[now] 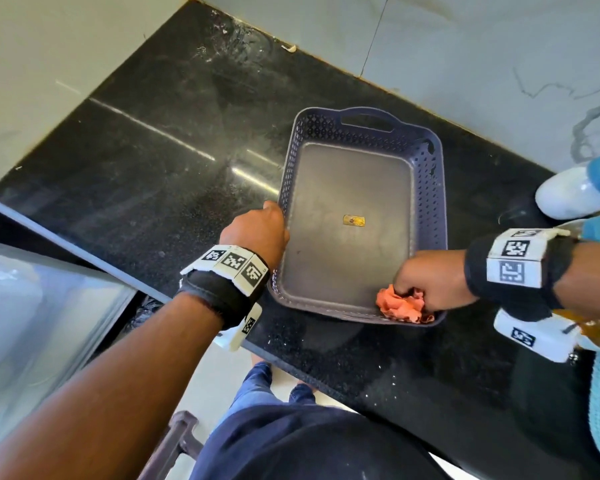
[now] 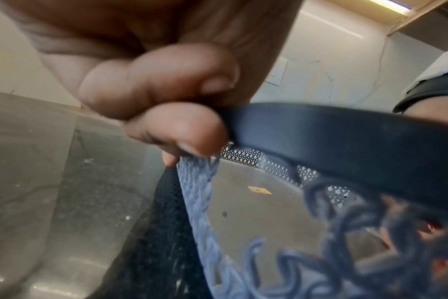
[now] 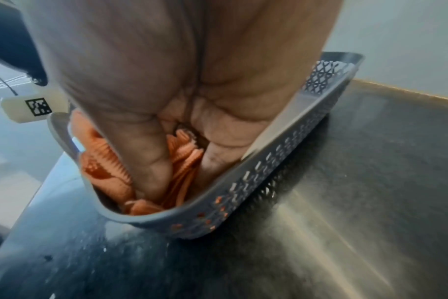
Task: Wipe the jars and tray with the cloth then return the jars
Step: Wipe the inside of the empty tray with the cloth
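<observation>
A dark blue perforated tray (image 1: 430, 188) with a handle lies on the black counter, holding no jars. My left hand (image 1: 267, 223) grips its left rim (image 2: 320, 125), fingers curled over the edge. Inside the tray's near right corner my right hand (image 1: 426, 282) clutches a crumpled orange cloth (image 1: 400, 304) and presses it down. The right wrist view shows that cloth (image 3: 100, 161) bunched under the fingers against the tray wall (image 3: 256, 182). A small gold label (image 1: 354, 220) is stuck to the tray floor. Jars with blue lids (image 1: 582, 188) stand at the right edge, partly cut off.
The black granite counter (image 1: 174, 140) stretches left and behind the tray, meeting a pale tiled wall (image 1: 465, 39). A steel sink (image 1: 32, 306) lies at the lower left. The counter's front edge runs just below the tray, with the person's legs beyond it.
</observation>
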A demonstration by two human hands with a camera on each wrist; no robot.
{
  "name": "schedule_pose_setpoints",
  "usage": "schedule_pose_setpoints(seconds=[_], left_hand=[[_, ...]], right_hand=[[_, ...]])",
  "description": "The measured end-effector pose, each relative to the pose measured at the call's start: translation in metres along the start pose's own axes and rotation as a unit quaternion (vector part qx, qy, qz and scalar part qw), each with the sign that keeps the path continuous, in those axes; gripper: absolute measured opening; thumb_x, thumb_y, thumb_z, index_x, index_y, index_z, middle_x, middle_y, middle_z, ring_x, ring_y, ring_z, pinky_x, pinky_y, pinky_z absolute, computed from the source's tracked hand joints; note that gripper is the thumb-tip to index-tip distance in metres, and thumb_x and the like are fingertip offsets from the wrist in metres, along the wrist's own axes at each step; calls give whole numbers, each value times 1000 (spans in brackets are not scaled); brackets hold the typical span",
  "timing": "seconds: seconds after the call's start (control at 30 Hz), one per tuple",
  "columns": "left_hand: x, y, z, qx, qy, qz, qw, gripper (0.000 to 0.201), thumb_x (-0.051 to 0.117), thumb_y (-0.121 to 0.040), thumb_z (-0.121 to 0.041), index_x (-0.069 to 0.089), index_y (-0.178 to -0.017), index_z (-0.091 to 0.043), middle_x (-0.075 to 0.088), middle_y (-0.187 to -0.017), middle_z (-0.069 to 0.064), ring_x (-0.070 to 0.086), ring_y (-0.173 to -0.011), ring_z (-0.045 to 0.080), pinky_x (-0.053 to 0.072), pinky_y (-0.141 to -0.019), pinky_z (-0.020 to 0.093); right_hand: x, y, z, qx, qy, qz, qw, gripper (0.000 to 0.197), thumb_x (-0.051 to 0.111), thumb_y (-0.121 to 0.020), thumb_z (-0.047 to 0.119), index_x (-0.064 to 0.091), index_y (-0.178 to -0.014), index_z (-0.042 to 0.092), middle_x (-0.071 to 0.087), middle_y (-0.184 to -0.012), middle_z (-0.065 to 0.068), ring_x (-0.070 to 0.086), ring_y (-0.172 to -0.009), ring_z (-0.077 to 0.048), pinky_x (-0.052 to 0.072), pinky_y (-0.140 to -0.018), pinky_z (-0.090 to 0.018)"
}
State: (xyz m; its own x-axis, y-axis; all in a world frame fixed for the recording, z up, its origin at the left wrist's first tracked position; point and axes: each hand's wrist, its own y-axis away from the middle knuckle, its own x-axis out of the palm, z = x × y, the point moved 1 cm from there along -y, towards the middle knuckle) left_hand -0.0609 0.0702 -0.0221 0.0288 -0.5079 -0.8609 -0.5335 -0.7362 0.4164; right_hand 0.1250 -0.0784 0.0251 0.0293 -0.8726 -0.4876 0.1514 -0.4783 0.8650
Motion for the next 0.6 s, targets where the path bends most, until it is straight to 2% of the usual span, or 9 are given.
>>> schedule_pose_setpoints(seconds=[0.07, 0.13, 0.23, 0.33, 0.43, 0.5, 0.53, 0.57, 0.6], left_hand=[[-4, -4, 0, -4, -9, -6, 1000, 15, 44, -103, -21, 45, -108, -7, 68, -109, 22, 66, -98, 43, 42, -70, 41], [-11, -11, 3, -4, -23, -15, 1000, 20, 43, -103, -22, 48, -112, -6, 67, -112, 23, 65, -101, 45, 41, -72, 41], [-32, -30, 10, 11, -29, -14, 999, 25, 48, -103, -34, 53, -102, -9, 68, -112, 22, 65, -100, 43, 45, -76, 40], [-56, -50, 15, 27, 38, -41, 998, 31, 62, -96, -43, 67, -107, -15, 72, -112, 13, 66, -104, 35, 50, -87, 36], [-72, -50, 23, 63, 180, -135, 972, 31, 68, -93, -35, 67, -117, -16, 70, -116, 6, 65, -108, 25, 45, -92, 29], [-69, -38, 33, 61, 169, -159, 971, 44, 67, -94, -36, 60, -129, -10, 65, -125, 11, 61, -116, 29, 44, -99, 34], [-64, -28, 37, 31, 140, -138, 980, 53, 65, -94, -43, 56, -134, -9, 64, -126, 13, 60, -118, 32, 45, -99, 37], [-55, -18, 41, -8, 115, -89, 989, 61, 62, -94, -52, 52, -135, -9, 67, -123, 14, 64, -114, 34, 50, -97, 40], [-47, -8, 44, -40, 111, -25, 993, 61, 58, -94, -59, 51, -131, -11, 72, -112, 12, 70, -103, 34, 55, -91, 41]], right_hand=[[0, -2, 2, 8, -16, -31, 999, 22, 54, -80, 3, 46, -67, 19, 55, -71, -6, 48, -69, -24, 33, -58, -28], [-1, -8, 15, 6, -59, -55, 997, 15, 59, -79, 7, 52, -72, 18, 52, -65, -1, 47, -66, -22, 32, -51, -27], [2, -20, 43, -9, -150, -91, 984, 12, 68, -82, 18, 56, -78, 19, 50, -63, 6, 47, -63, -17, 31, -50, -22], [1, -36, 65, -26, -252, -144, 957, 11, 70, -83, 21, 64, -87, 12, 68, -84, -2, 60, -79, -20, 45, -69, -29], [-6, -52, 78, -38, -332, -198, 922, 19, 69, -86, 21, 69, -103, 12, 72, -102, -4, 65, -96, -21, 48, -87, -31], [-15, -59, 83, -45, -359, -231, 903, 21, 68, -87, 20, 69, -106, 12, 72, -105, -2, 63, -99, -19, 46, -89, -23], [-20, -61, 84, -49, -367, -243, 897, 18, 67, -88, 17, 69, -105, 11, 72, -101, 0, 62, -96, -17, 44, -83, -13], [-24, -63, 85, -52, -373, -251, 892, 15, 67, -88, 15, 69, -102, 9, 70, -93, 4, 60, -89, -14, 39, -74, -3], [-29, -64, 87, -53, -373, -253, 891, 11, 66, -89, 12, 68, -99, 10, 65, -84, 11, 57, -82, -10, 34, -67, 1]])
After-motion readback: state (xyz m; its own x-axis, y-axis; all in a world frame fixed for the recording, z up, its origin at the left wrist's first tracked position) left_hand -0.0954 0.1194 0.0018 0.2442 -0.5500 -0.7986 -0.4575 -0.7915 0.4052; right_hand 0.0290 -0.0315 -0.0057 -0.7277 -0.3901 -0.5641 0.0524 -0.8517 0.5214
